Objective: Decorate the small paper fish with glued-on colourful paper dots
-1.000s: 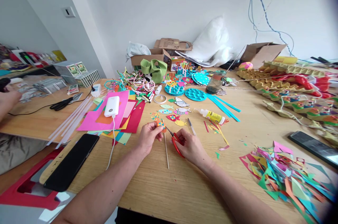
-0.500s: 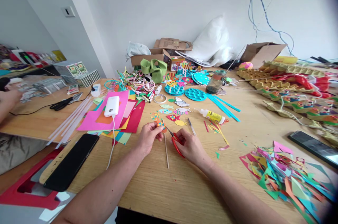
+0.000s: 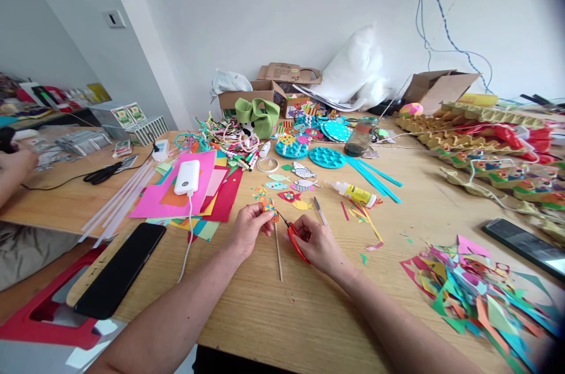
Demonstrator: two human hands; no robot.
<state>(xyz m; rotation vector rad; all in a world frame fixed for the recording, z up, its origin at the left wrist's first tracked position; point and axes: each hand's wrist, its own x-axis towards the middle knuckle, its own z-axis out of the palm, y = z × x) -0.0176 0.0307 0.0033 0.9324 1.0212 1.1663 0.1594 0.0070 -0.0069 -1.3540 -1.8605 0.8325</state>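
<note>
My left hand point(image 3: 251, 227) pinches a small orange paper fish point(image 3: 269, 209) with coloured triangles on it. Red-handled scissors point(image 3: 296, 240) are in my right hand point(image 3: 318, 240), their blades pointing at the fish's right edge. Whether the blades touch the paper I cannot tell. Below the fish, a thin wooden stick point(image 3: 278, 253) lies on the table between my hands. Several patterned paper fish, among them a red one point(image 3: 289, 196) and a yellow one point(image 3: 302, 205), lie just beyond. A pen point(image 3: 321, 212) rests beyond my right hand.
A glue bottle point(image 3: 355, 193) lies right of the fish. Paper scraps point(image 3: 481, 297) are heaped at the right, near a phone point(image 3: 527, 247). At left are a black phone point(image 3: 121, 268), coloured paper sheets point(image 3: 145, 200) and a white power bank point(image 3: 187, 177). Another person's hand point(image 3: 17, 168) shows at far left.
My hands, the paper fish and the scissors stay almost where they were. The other person's hand at far left has shifted slightly.
</note>
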